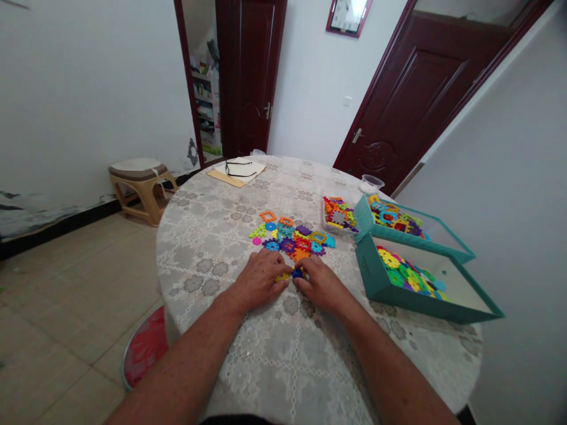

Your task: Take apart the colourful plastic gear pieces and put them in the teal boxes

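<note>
My left hand (pixel 257 280) and my right hand (pixel 321 286) meet at the middle of a round table under a lace-patterned cloth (pixel 212 248). Their fingertips press on a small dark blue plastic piece (pixel 297 273) and a yellow plastic piece (pixel 282 277), partly hidden by my fingers. Just beyond my hands lies a loose spread of multicoloured interlocking plastic pieces (pixel 290 236). To the right stand a teal box (pixel 372 277) and its teal lid (pixel 367 218), both holding more pieces. A clear plastic tray (pixel 330 221) of pieces sits behind them.
A wooden board with paper and black glasses (pixel 237 171) lies at the table's far edge, and a small plastic cup (pixel 371 183) stands near it. A stool (pixel 142 189) sits beyond the left edge; a red seat (pixel 148 348) is at lower left. Dark doors stand behind.
</note>
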A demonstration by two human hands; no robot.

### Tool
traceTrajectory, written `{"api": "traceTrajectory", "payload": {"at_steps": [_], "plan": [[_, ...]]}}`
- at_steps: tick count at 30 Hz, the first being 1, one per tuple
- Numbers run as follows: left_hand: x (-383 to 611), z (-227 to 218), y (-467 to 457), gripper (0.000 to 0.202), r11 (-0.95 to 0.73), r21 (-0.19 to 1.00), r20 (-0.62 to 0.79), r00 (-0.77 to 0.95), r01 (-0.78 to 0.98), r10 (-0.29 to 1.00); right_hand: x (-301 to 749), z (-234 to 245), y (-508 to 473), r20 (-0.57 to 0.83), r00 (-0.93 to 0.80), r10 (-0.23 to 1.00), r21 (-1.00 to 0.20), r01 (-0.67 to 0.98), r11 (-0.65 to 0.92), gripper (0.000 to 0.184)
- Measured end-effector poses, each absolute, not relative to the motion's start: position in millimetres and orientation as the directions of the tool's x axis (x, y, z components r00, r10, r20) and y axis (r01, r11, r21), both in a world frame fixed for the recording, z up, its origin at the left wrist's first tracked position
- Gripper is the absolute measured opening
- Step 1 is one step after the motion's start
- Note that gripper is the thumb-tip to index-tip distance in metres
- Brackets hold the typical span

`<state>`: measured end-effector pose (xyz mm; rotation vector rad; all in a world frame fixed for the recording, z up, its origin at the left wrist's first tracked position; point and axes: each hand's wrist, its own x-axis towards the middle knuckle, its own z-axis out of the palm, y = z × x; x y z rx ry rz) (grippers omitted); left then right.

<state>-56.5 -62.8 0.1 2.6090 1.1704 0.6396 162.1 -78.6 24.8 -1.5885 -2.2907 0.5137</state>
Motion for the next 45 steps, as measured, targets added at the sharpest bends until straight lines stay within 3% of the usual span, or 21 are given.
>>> {"api": "traceTrajectory", "payload": {"at_steps": [11,16,20,25,29,34,37,39,41,43,45], "plan": [[-56.8,-3.3,-62.1,0.027,-0.653,0.384,0.298,0.581,0.653,0.757,166.2,14.0,-78.8,0.126,-0.343,0.931,-0.333,0.869,0.366,0.007],[-57.2,-2.0,-61.7,0.026,-0.644,0.387,0.294,0.573,0.66,0.765,171.0,12.7,-75.3,0.143,-0.326,0.934,-0.268,0.896,0.354,0.012],[-56.4,-0.4,-62.7,0.029,-0.604,0.371,0.284,0.533,0.706,0.797,179.5,15.5,-70.4,0.182,-0.283,0.942,-0.291,0.899,0.327,0.015],[-55.9,1.4,-65.2,0.025,-0.556,0.324,0.28,0.484,0.765,0.829,206.2,37.6,-68.0,0.449,-0.205,0.87,-0.282,0.891,0.356,0.017],[-56.7,2.1,-65.8,0.022,-0.554,0.324,0.275,0.484,0.767,0.831,251.4,61.0,-70.9,0.71,0.008,0.704,-0.186,0.967,0.177,0.021],[-57.5,-0.5,-64.8,0.023,-0.564,0.331,0.279,0.493,0.757,0.824,309.5,67.8,-74.1,0.814,0.168,0.556,-0.129,0.986,-0.109,0.029],[-58.0,-4.6,-63.2,0.029,-0.567,0.341,0.293,0.488,0.75,0.822,309.2,66.3,-71.6,0.861,0.17,0.48,-0.132,0.985,-0.112,0.036],[-58.5,-7.3,-61.9,0.032,-0.57,0.357,0.298,0.488,0.74,0.821,288.1,63.2,-69.9,0.844,0.104,0.526,-0.139,0.99,0.027,0.033],[-59.1,-9.2,-61.0,0.032,-0.57,0.386,0.301,0.485,0.725,0.821,255.6,56.6,-70.5,0.748,-0.026,0.663,-0.157,0.964,0.216,0.026],[-59.4,-9.7,-60.9,0.033,-0.576,0.427,0.315,0.483,0.697,0.817,219.6,46.9,-74.0,0.56,-0.15,0.815,-0.203,0.929,0.311,0.022],[-59.3,-8.7,-61.4,0.036,-0.593,0.487,0.336,0.489,0.641,0.805,187.9,36.3,-79.0,0.35,-0.181,0.919,-0.244,0.93,0.276,0.021]]}}
